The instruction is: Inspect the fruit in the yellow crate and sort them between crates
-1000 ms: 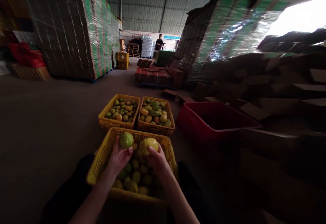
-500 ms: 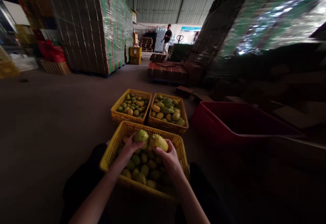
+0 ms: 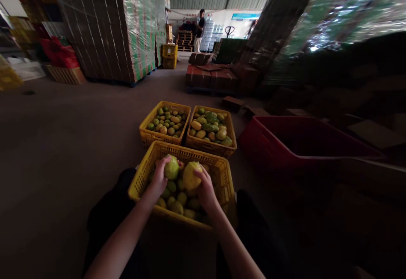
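My left hand (image 3: 160, 175) grips a green mango (image 3: 171, 168), thumb on the near side. In my right hand (image 3: 204, 186) is a larger yellow mango (image 3: 191, 176), held with its end turned upward. Both fruits are raised over the near yellow crate (image 3: 139, 177), a little apart from each other. Several green mangoes (image 3: 176, 207) lie inside that crate below my hands. My forearms and the shade hide part of its contents.
Two more yellow crates of mangoes, a left one (image 3: 146, 137) and a right one (image 3: 234, 143), stand just beyond. A red bin (image 3: 266, 143) sits at the right. Farther off are stacked cartons (image 3: 211, 76), wrapped pallets (image 3: 139, 29) and a person (image 3: 199, 29) standing.
Both mangoes have been turned in my hands; the yellow one now points more upright, and the gap between them is wider. My view has tipped slightly downward. The distant person has shifted left.
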Demonstrator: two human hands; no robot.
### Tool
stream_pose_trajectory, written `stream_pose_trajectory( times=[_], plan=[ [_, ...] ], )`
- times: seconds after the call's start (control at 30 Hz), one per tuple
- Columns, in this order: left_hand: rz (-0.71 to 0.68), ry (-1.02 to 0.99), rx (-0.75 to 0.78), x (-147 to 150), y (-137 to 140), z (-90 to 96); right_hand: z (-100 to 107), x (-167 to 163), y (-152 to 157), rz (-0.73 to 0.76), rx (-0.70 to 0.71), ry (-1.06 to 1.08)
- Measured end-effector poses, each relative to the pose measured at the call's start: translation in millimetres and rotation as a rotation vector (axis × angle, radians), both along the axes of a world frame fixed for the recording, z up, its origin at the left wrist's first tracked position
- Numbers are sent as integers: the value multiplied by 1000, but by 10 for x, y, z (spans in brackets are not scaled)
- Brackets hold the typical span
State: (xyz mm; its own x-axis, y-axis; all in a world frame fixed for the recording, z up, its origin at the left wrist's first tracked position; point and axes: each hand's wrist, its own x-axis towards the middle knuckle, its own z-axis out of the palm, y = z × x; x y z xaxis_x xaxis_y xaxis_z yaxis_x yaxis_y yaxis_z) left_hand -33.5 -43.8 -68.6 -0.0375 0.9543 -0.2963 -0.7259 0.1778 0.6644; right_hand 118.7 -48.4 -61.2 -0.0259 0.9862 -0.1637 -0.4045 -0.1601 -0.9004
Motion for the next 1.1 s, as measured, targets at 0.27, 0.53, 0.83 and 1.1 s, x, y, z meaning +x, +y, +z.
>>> stream_pose_trajectory(
  times=[0.27,0.53,0.83,1.1],
  plan=[
    [-11,98,133,110,37,144,35,-14,-7,-70,73,-42],
    [127,536,335,206,-69,38,-106,-28,-116,-113,485,-485],
    [66,669,405,147,-106,64,-210,-16,-161,-175,568,-567],
    [73,585,361,139,-68,-14,-241,-68,-177,-220,556,-513]
  ],
)
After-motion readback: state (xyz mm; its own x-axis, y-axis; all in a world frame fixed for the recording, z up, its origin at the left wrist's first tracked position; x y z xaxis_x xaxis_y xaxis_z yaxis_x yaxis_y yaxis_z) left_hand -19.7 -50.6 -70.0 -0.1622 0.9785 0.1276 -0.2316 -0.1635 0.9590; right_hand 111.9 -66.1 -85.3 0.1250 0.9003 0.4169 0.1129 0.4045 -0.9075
